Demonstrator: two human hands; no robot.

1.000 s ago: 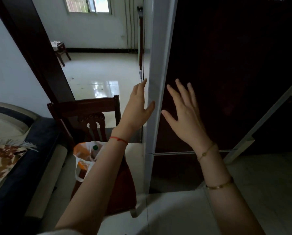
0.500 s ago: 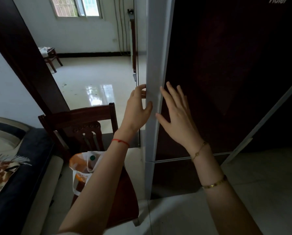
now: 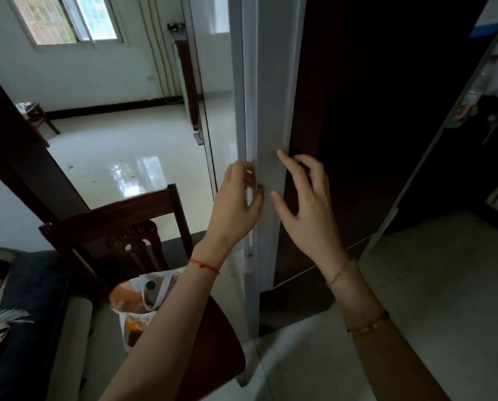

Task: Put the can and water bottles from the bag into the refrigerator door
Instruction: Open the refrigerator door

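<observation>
While refrigerator door (image 3: 343, 117) shut: opening step in hand, nothing yet loaded. Left hand (image 3: 236, 206) curled onto pale door edge (image 3: 271, 117), fingertips hooked into seam; right hand (image 3: 305, 204) spread and empty, hovering at dark front just right of that edge. Bag (image 3: 134, 302) with bottles, green cap showing, on chair (image 3: 213, 337) left of and below door edge; can not discernible. Next move, as judged: pull edge outward, then reach down for bag. No legible writing; blue-edged sticker upper right unreadable
</observation>
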